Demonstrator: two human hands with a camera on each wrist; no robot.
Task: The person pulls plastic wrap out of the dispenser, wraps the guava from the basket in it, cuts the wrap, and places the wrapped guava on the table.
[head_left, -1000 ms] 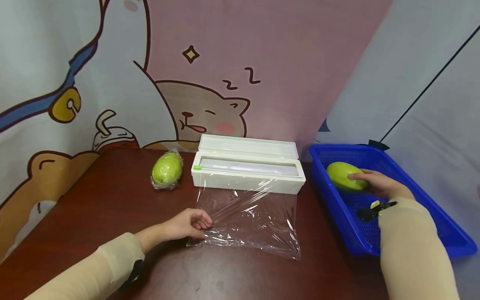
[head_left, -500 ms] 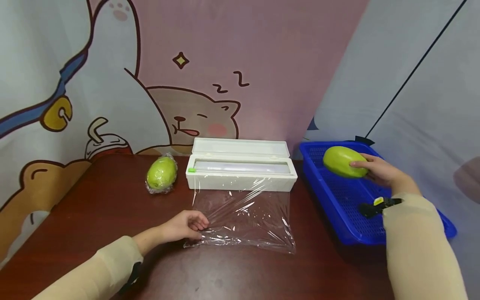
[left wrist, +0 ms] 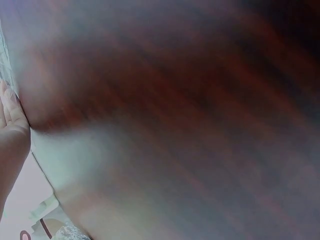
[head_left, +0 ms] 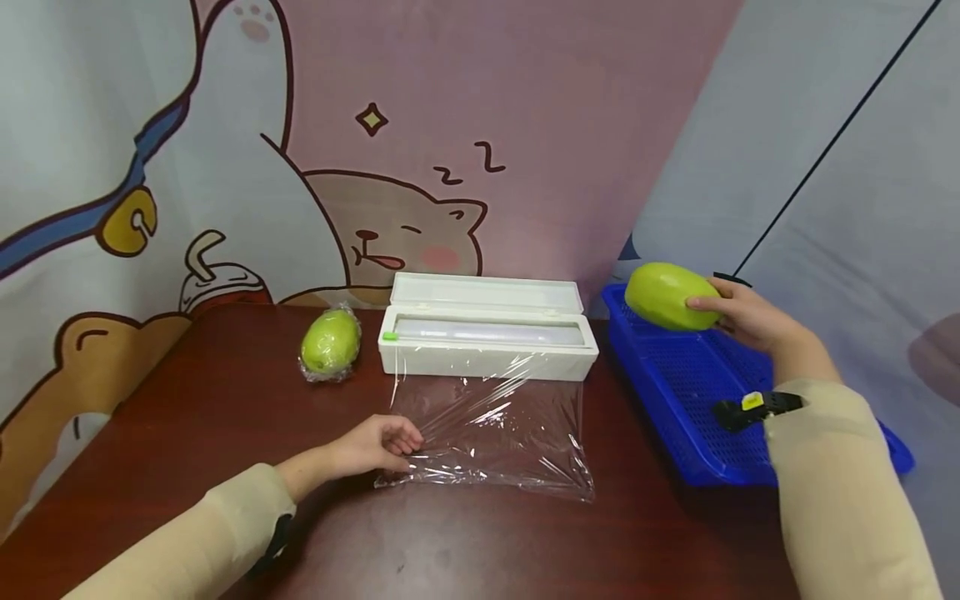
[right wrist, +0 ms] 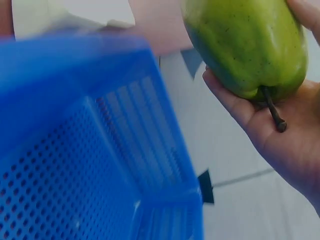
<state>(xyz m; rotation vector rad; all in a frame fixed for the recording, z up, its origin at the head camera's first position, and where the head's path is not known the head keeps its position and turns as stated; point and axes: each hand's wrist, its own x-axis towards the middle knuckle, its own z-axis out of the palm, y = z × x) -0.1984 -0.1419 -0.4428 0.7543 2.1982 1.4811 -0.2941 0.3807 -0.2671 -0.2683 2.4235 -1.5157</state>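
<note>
Right hand (head_left: pixel 742 314): curled round one green fruit (head_left: pixel 663 296), held up near the far end of the blue basket (head_left: pixel 654 406). Left hand (head_left: pixel 375 446): loosely bent, at the near left corner of the clear film (head_left: pixel 498 442); cannot tell whether pinching it. White box (head_left: pixel 487 361): lid up, film extending over the surface (head_left: pixel 525 554). Wrapped fruit (head_left: pixel 331 340): green, left of box.

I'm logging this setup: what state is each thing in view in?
White rectangular box: lid open, roll showing.
Small green slider: at the box's left end.
Clear plastic film: running from the box onto the dark red-brown table, creased.
Blue perforated plastic basket: upright, open-topped.
Bare green oval fruit: unwrapped, held in the right grip, apart from the basket.
Second green oval fruit: wrapped in crinkled clear plastic, resting on the table.
</note>
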